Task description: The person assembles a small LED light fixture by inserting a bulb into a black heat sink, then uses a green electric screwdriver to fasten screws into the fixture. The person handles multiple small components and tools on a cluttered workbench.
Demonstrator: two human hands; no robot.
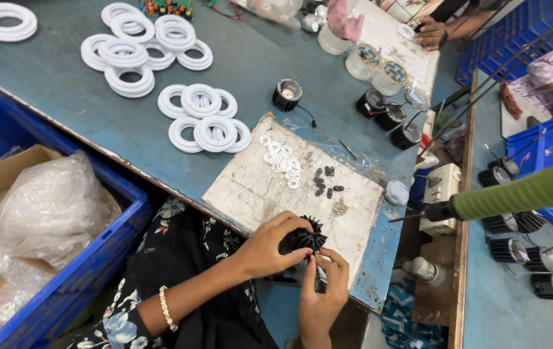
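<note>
Premises: a small assembly workshop for light fittings. A worn blue-grey surface carries stacks of white plastic rings toward its far edge and more rings at its middle. Black finned heat-sink housings with trailing wires stand near its right edge. A scuffed work board at the near edge holds small white washers, black clips and a heap of screws. A blue plastic crate with a carton and plastic bags sits below the left edge. A green-handled power screwdriver hangs at right. Another worker's hand is at the far end.
</note>
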